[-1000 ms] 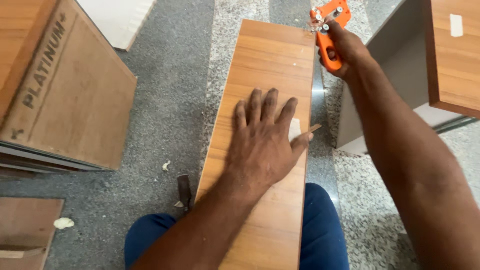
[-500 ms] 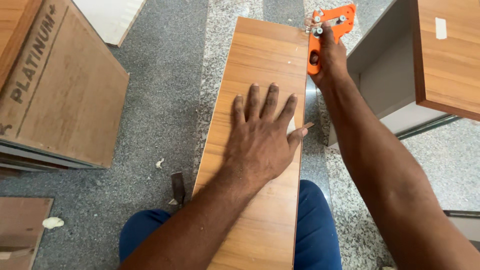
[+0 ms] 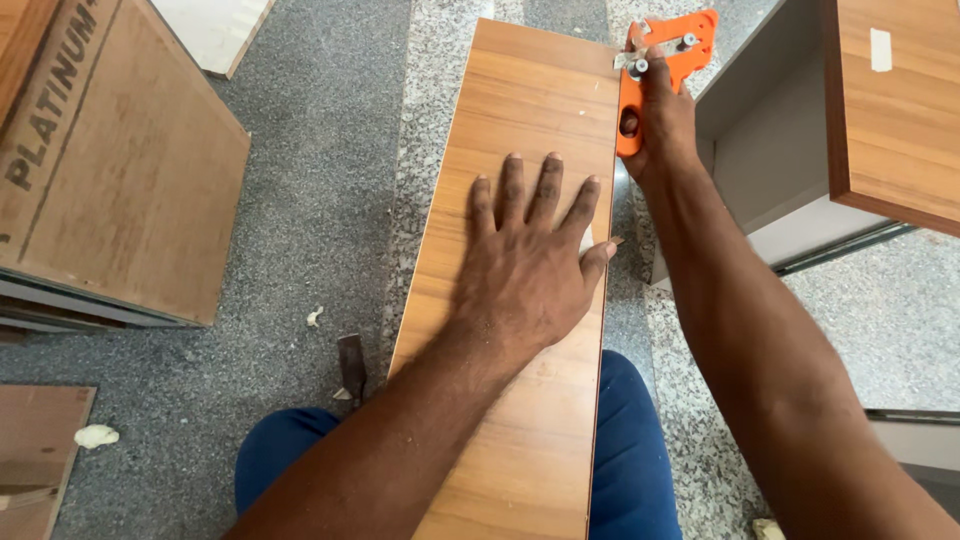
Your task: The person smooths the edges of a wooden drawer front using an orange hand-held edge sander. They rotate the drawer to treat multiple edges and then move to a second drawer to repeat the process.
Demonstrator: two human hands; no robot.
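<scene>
Here the long wood-grain board (image 3: pixel 520 300) lies across the person's knees above the speckled floor (image 3: pixel 330 150), its long axis running straight away from the body, the far end pointing up the view. The left hand (image 3: pixel 535 265) lies flat on the board's middle, fingers spread, gripping nothing. The right hand (image 3: pixel 665 125) is wrapped around an orange edge trimmer (image 3: pixel 660 70) sitting on the board's right edge near the far end. The risks, as I judge them: the board rests only on the legs, so a hard push could let it twist or slide; the trimmer could tilt off the edge and gouge the laminate; and the left thumb lies close to that same edge, in the tool's line.
</scene>
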